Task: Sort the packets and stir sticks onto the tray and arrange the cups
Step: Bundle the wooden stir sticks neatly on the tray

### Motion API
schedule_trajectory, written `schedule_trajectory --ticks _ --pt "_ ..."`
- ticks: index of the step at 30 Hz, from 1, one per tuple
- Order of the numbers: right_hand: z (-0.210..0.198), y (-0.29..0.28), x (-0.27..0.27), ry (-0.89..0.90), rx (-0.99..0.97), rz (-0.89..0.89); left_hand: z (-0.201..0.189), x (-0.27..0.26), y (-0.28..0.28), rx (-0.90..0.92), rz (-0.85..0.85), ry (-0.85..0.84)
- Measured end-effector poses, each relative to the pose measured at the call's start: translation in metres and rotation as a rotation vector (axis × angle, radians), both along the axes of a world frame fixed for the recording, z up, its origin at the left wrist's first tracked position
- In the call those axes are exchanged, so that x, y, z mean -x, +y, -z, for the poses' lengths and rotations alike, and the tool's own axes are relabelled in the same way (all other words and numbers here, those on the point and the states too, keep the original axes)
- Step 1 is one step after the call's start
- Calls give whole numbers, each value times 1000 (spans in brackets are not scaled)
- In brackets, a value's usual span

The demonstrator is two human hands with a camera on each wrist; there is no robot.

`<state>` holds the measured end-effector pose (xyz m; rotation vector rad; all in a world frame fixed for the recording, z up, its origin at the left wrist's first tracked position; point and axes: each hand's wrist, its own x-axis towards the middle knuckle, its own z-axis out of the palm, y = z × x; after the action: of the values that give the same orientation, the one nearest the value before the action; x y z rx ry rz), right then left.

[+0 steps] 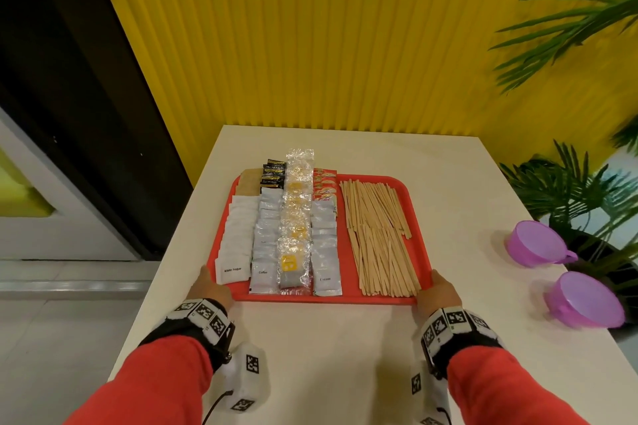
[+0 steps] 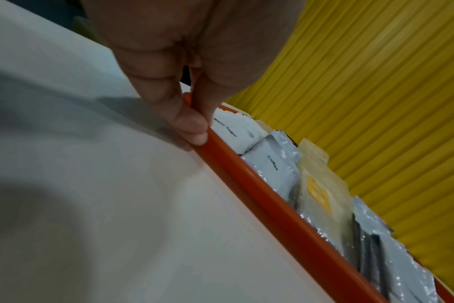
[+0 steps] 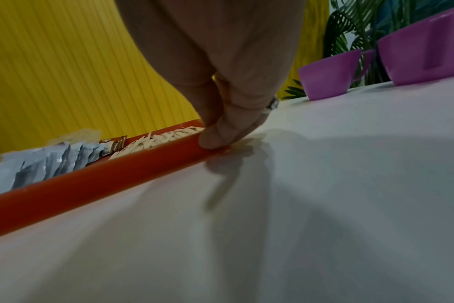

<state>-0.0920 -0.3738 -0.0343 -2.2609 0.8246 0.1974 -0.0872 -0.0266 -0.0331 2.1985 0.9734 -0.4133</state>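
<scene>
The red tray (image 1: 423,238) sits on the white table (image 1: 321,355), already loaded: rows of packets (image 1: 276,235) fill its left part and the stir sticks (image 1: 378,238) lie in 2 bundles along its right part. The left hand (image 1: 212,288) pinches the tray's near left corner, thumb over the rim, and the right hand (image 1: 440,290) pinches the near right corner the same way. Sorting looks finished; the step in hand seems to be squaring or shifting the tray. 2 purple cups (image 1: 538,243) stand right of the tray, near the table edge, so the next move calls for letting go and arranging them
</scene>
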Motion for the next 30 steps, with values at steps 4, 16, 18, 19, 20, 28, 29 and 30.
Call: schedule_trajectory --ticks 4,16,18,19,20,28,29,30 --pt "9 -3 -30 -2 6 14 -3 -24 2 -23 47 -45" --pt "28 -11 -106 -51 -53 21 7 -97 15 -77 143 -34" --pt "26 -11 -112 -48 -47 -3 5 -102 14 -79 146 -39" --pt "25 -11 -115 -43 -42 -9 5 -103 14 -79 147 -41" --pt "25 -11 -116 -42 -41 -9 4 -104 14 -80 148 -36" --pt "30 -9 -115 -24 -72 43 -1 -100 12 -100 159 -11" --pt "28 -9 -115 -19 -84 52 -2 -99 11 -100 154 -11" --pt "29 -10 -115 -24 -93 56 -3 -99 10 -101 148 -10"
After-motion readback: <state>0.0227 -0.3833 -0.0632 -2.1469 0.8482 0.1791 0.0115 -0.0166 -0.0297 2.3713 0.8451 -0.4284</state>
